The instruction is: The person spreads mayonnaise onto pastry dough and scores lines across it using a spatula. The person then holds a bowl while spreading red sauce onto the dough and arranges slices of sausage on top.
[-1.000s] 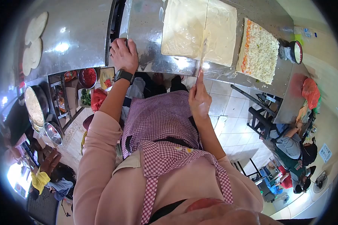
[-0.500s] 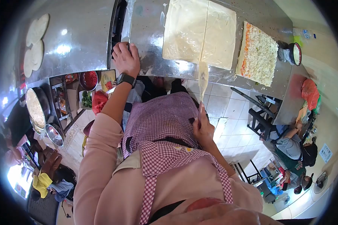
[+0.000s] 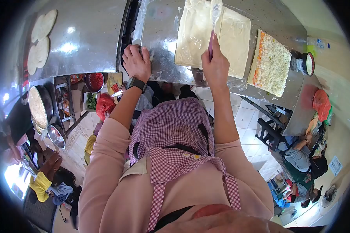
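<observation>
My right hand [image 3: 217, 66] is closed round the purple handle of a spatula [image 3: 216, 15], its blade coated with cream. The blade lies over a flat sheet of dough [image 3: 194, 37] spread with a pale, glossy cream, close to the line that divides the sheet in two. My left hand [image 3: 137, 62], palm down with fingers apart, rests on the near edge of the metal table [image 3: 159, 39] and holds nothing. To the right lies a rectangular piece [image 3: 271, 62] topped with white crumbly shreds and an orange strip.
A bowl of white filling [image 3: 309, 64] stands at the table's right end. Flat dough rounds [image 3: 39, 52] lie on the left metal surface [image 3: 89, 31]. Below it are a large pan [image 3: 39, 108], a bowl of red pieces [image 3: 94, 80] and chopped greens [image 3: 91, 101]. Other people work at both sides.
My right hand has moved forward from in front of the apron to above the dough sheet, carrying the spatula over the cream. My left hand has stayed at the table edge.
</observation>
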Demonstrator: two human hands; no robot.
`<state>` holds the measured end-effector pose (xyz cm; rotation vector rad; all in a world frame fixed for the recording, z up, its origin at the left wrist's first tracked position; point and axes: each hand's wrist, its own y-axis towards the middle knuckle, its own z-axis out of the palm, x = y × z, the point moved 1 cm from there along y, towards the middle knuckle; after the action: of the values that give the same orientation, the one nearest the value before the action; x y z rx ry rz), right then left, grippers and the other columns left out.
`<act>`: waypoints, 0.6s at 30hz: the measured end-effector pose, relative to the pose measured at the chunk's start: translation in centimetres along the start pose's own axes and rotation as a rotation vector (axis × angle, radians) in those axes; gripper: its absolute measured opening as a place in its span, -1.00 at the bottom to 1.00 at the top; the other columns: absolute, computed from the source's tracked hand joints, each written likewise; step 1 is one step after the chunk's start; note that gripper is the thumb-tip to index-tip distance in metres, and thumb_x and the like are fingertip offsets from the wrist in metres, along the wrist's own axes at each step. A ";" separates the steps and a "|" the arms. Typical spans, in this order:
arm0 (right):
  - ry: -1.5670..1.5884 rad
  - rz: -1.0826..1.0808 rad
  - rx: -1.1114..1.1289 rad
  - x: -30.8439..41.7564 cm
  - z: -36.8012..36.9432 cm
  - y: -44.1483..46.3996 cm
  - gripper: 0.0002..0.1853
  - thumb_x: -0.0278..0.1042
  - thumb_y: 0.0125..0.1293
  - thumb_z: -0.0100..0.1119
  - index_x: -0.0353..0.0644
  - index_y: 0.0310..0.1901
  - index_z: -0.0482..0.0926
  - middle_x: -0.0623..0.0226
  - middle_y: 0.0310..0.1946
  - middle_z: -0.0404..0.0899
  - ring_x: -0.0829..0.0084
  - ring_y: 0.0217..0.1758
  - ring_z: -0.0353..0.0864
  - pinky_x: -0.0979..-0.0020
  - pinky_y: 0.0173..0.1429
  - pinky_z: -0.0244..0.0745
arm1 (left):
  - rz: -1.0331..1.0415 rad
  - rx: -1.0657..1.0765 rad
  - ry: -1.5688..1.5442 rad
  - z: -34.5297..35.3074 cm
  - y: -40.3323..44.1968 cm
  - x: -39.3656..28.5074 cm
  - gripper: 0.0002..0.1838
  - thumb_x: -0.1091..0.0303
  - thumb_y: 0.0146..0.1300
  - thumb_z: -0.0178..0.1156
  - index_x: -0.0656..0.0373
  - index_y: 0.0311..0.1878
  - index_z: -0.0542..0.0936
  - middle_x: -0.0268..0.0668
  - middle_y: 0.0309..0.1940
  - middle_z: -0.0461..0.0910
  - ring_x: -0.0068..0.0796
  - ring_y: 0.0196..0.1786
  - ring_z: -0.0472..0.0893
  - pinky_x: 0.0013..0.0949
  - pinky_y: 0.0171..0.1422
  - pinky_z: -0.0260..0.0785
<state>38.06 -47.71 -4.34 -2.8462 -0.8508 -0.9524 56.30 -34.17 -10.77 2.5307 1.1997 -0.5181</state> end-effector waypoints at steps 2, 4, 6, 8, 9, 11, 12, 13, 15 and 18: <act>0.002 -0.001 -0.004 0.0 0.3 0.7 -0.42 -0.48 0.10 0.02 -0.22 0.23 0.25 0.15 -0.60 0.51 0.25 -0.58 0.55 0.31 -0.44 0.46 | 0.010 -0.015 -0.007 -0.1 0.0 -0.2 -0.66 0.08 0.27 -0.10 0.18 -0.14 0.39 -0.08 -0.08 0.37 0.00 -0.03 0.38 -0.03 0.02 0.21; 0.003 -0.003 -0.010 -0.1 0.6 1.0 -0.43 -0.48 0.09 0.02 -0.23 0.22 0.27 0.16 -0.62 0.49 0.25 -0.59 0.54 0.31 -0.44 0.46 | 0.020 -0.032 -0.014 -0.2 0.0 -0.2 -0.64 0.07 0.29 -0.12 0.19 -0.14 0.38 -0.04 -0.13 0.39 0.04 -0.05 0.38 -0.03 0.03 0.20; -0.018 -0.018 -0.013 -0.2 1.0 1.0 -0.44 -0.48 0.09 0.02 -0.24 0.20 0.29 0.15 -0.62 0.49 0.25 -0.60 0.54 0.32 -0.44 0.46 | -0.014 0.019 -0.002 -0.1 0.0 -0.1 -0.67 0.09 0.26 -0.08 0.16 -0.13 0.39 -0.11 -0.03 0.35 -0.03 0.01 0.36 -0.04 0.04 0.21; -0.018 -0.025 -0.008 0.0 1.1 1.2 -0.44 -0.48 0.09 0.02 -0.25 0.20 0.28 0.15 -0.63 0.49 0.26 -0.60 0.54 0.32 -0.44 0.46 | -0.025 0.024 -0.005 -0.3 0.0 -0.3 -0.67 0.09 0.26 -0.07 0.16 -0.13 0.39 -0.11 -0.03 0.35 -0.03 0.01 0.36 -0.04 0.04 0.20; -0.017 -0.030 -0.006 0.1 1.1 1.2 -0.44 -0.48 0.08 0.02 -0.25 0.20 0.28 0.16 -0.63 0.49 0.26 -0.60 0.54 0.32 -0.44 0.46 | -0.032 0.030 -0.009 -0.3 0.0 -0.3 -0.67 0.09 0.26 -0.07 0.16 -0.13 0.40 -0.11 -0.03 0.35 -0.03 0.01 0.36 -0.04 0.04 0.20; -0.009 0.009 0.012 0.3 1.1 1.3 -0.45 -0.42 0.10 0.03 -0.20 0.20 0.30 0.13 -0.61 0.51 0.21 -0.57 0.55 0.29 -0.40 0.47 | -0.025 0.025 -0.017 -0.3 0.0 -0.2 -0.67 0.09 0.26 -0.07 0.16 -0.13 0.40 -0.12 -0.03 0.35 -0.04 0.01 0.36 -0.03 0.04 0.20; 0.000 0.050 0.026 0.3 1.2 1.4 -0.46 -0.37 0.12 0.03 -0.16 0.20 0.32 0.10 -0.59 0.52 0.16 -0.54 0.57 0.25 -0.36 0.47 | -0.014 0.019 -0.025 -0.3 0.0 -0.2 -0.67 0.09 0.26 -0.07 0.16 -0.13 0.40 -0.12 -0.03 0.35 -0.04 0.01 0.36 -0.03 0.04 0.20; -0.001 0.050 0.029 0.3 1.3 1.4 -0.46 -0.37 0.12 0.03 -0.16 0.20 0.32 0.10 -0.59 0.52 0.16 -0.54 0.57 0.25 -0.36 0.47 | -0.016 0.020 -0.026 -0.3 0.0 -0.1 -0.67 0.09 0.26 -0.07 0.16 -0.13 0.40 -0.12 -0.03 0.35 -0.04 0.01 0.36 -0.03 0.04 0.20; -0.023 0.052 0.023 0.4 1.4 1.5 -0.46 -0.35 0.11 0.03 -0.16 0.19 0.32 0.10 -0.59 0.52 0.16 -0.55 0.57 0.25 -0.37 0.47 | -0.018 0.023 -0.026 -0.3 0.0 -0.1 -0.68 0.08 0.26 -0.07 0.15 -0.13 0.39 -0.12 -0.03 0.35 -0.04 0.01 0.36 -0.03 0.03 0.21; -0.049 0.066 0.038 0.2 1.8 1.7 -0.46 -0.34 0.11 0.02 -0.16 0.20 0.32 0.10 -0.60 0.52 0.17 -0.55 0.56 0.25 -0.38 0.47 | -0.014 0.016 -0.011 -0.2 0.0 -0.1 -0.68 0.08 0.26 -0.07 0.15 -0.14 0.40 -0.12 -0.02 0.35 -0.04 0.01 0.36 -0.03 0.03 0.21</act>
<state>40.08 -48.74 -5.39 -2.8566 -0.7649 -0.8535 56.30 -34.18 -10.49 2.5314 1.2154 -0.5465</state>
